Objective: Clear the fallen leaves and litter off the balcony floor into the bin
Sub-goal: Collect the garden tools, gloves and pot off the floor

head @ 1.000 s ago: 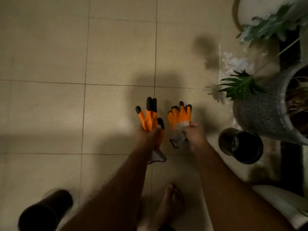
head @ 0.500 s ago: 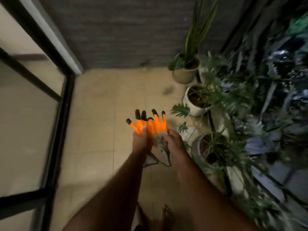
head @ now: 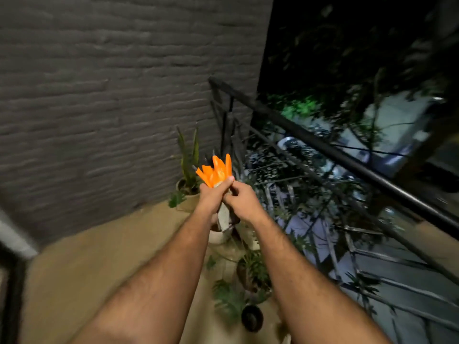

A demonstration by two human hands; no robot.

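Note:
My left hand (head: 214,197) grips a pair of orange work gloves (head: 216,171), their fingers pointing up and the grey cuffs (head: 223,217) hanging below my fist. My right hand (head: 242,201) is right beside it, fingers curled and pinching at the gloves' cuff area. Both hands are raised in front of me over the tan tiled balcony floor (head: 104,256). No leaves, litter or bin show in this blurred view.
A grey brick wall (head: 99,95) closes the far side. A black metal railing (head: 323,145) runs along the right. Several potted plants (head: 188,180) stand in a row along the railing's foot, with a small dark pot (head: 252,317) nearest me. A dark door frame (head: 12,281) is at left.
The view has swung up from the floor tiles to the wall and railing. The two gloves, held apart one second ago, are now bunched together in my left hand.

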